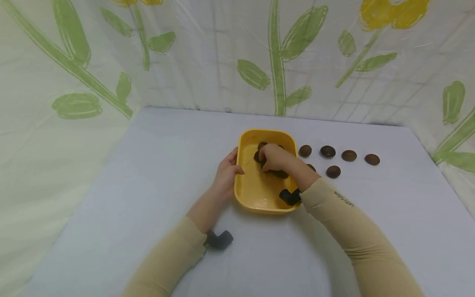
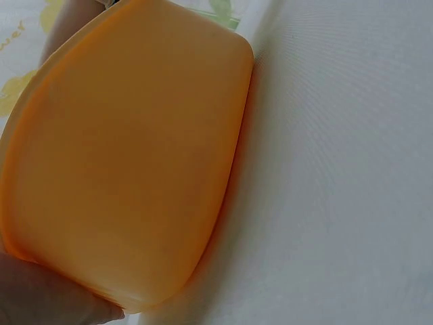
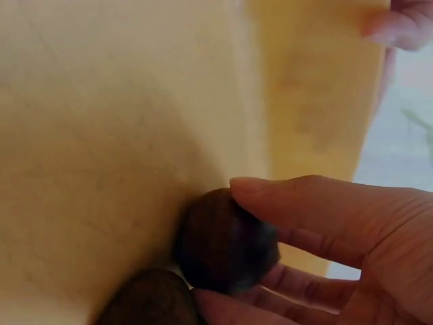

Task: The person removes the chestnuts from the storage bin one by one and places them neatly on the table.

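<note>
Tray (image 1: 256, 196), yellow, round-cornered: one, on the pale tabletop (image 1: 156, 194), near its far edge. Left hand (image 1: 225, 175): one, at the tray's left side, thumb over the rim and fingers outside, clamped on the wall. Right hand (image 1: 274, 158): one, reaching into the tray from the right; in the right wrist view its thumb and fingers are closed on a brown nut (image 3: 220, 240), low over the tray floor. Second nut (image 3: 150, 301): one, close against the pinched piece in that view. Nuts inside the tray: several, clustered toward the far half; exact count cannot be told, the right hand covering part of the group. Nuts outside: six in view, right of the tray; an upper row of four, ending with the outermost nut (image 1: 372, 159), and a lower row of two, comprising a nut (image 1: 333, 171) in plain sight and another partly hidden by the right forearm. Status, by judgement: sorting between tray and tabletop appears partway, the upper row being longer than the lower and the tray holding a cluster; whether pieces are entering or leaving the tray cannot be told. Sleeves (image 1: 334, 214): two, tan.
</note>
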A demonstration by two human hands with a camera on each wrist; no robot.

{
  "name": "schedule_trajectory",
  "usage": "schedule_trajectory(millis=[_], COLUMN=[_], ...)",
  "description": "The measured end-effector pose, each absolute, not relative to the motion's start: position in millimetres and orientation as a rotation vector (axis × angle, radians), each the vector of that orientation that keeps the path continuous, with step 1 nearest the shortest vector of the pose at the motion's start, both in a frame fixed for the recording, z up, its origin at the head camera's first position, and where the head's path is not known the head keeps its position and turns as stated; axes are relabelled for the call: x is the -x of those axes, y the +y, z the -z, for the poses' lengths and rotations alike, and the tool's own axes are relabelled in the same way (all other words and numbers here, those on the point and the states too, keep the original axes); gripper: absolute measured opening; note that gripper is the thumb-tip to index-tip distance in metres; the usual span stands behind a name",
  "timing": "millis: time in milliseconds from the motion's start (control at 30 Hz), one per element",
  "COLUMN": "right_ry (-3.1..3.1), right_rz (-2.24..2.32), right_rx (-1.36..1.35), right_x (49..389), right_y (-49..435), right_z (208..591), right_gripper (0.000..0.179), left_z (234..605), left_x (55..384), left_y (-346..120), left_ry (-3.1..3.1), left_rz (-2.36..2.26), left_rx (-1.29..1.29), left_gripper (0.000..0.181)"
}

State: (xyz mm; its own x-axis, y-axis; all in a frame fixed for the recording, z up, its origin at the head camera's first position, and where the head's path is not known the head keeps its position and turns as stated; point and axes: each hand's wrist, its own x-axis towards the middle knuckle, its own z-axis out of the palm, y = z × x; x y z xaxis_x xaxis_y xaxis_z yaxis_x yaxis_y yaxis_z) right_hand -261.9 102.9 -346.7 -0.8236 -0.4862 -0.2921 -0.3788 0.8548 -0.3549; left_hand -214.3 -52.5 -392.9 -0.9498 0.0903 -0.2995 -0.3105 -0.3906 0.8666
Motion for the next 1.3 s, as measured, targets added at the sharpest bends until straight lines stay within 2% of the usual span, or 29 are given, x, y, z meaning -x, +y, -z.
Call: schedule_trajectory(millis=[367,667,1033,1300], right_ry=[2.630,2.559,2.581,2.617], right_rz=[0.339,0.469,0.638,0.709], right_rx=[0.709,0.736,0.683,0.536], right_x=[259.4,255.9,254.5,247.3], right_y=[95.7,106.2,132.5,164.7], right_z=[356.8,340.2,316.8,309.8], right_gripper=[0.017,0.035,0.032,0.039], left_z=[392.2,392.2,391.0,390.8], left_x=[213.7,213.6,213.6,214.0], left_y=[-52.4,-51.7,-52.2,-50.9], left_ry=[1.580,1.579,1.606,1.589], left_rz=[-2.411,-2.416,-2.409,-2.415], left_rx=[0.298,0.300,0.328,0.344], left_gripper=[0.081,0.082,0.081,0.081])
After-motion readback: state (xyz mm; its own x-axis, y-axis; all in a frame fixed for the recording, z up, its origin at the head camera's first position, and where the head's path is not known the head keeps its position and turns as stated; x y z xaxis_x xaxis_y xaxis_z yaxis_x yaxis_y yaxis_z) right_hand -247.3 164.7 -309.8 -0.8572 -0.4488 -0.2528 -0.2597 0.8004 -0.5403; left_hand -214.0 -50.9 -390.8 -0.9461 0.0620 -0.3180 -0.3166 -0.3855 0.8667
